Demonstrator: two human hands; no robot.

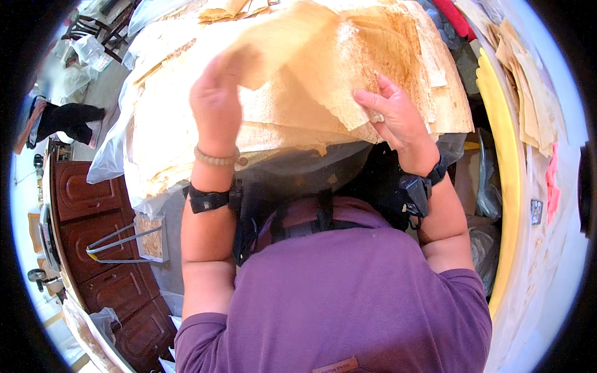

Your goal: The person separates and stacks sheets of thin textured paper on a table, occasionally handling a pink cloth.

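Note:
A thin, tan, crinkled sheet (308,65) is lifted between my two hands over a broad pile of similar sheets (171,118). My right hand (399,118) pinches its near right edge between thumb and fingers. My left hand (216,99) is closed at the sheet's left side, its fingertips smeared by motion and partly lost in glare. The raised sheet is rough and flaky toward its right part and smoother at the left. Below my hands, the pile's ragged near edge hangs close to my body.
Clear plastic (109,155) hangs under the pile's left side. A yellow padded edge (500,161) runs along the right, with more tan sheets (525,93) beyond it. Dark red cabinet doors (93,230) stand at left, near a grey metal frame (118,245). Another person (68,121) is at far left.

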